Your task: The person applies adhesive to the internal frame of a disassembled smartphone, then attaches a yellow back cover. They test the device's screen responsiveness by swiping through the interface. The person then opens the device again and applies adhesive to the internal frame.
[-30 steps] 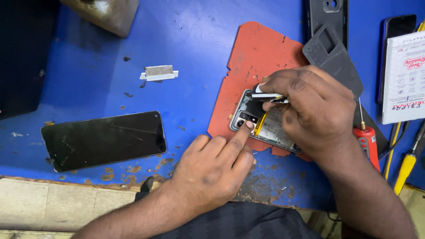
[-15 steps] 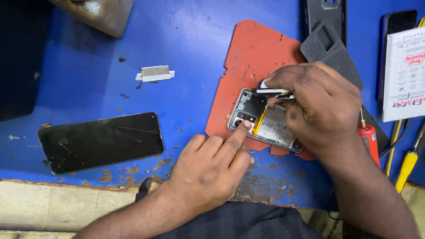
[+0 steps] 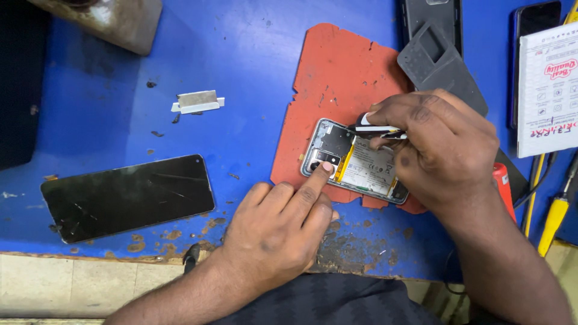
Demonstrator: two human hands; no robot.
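Your left hand (image 3: 274, 232) lies nearest you on the worn blue bench (image 3: 120, 126), fingers loosely curled, with one fingertip (image 3: 326, 168) stretched out and pressing the camera end of the opened phone (image 3: 355, 162); it holds nothing. The phone lies face down with its back off, battery showing, on the lower edge of the red mat (image 3: 337, 78), tilted a little so its far end runs down to the right. Your right hand (image 3: 442, 150) covers that right end, fingers pinched narrow around a thin black tool (image 3: 376, 129) whose tip points left onto the board just above the battery. To the left, well apart, a cracked black screen (image 3: 129, 195) lies flat near the bench edge, and beyond it a small metal strip (image 3: 197, 102). Right of your wrist are a red handle (image 3: 503, 183) and a yellow tool (image 3: 551, 219). Farther off, a grey cover (image 3: 442, 63) overlaps the mat's top corner, beside a white box (image 3: 548, 87).
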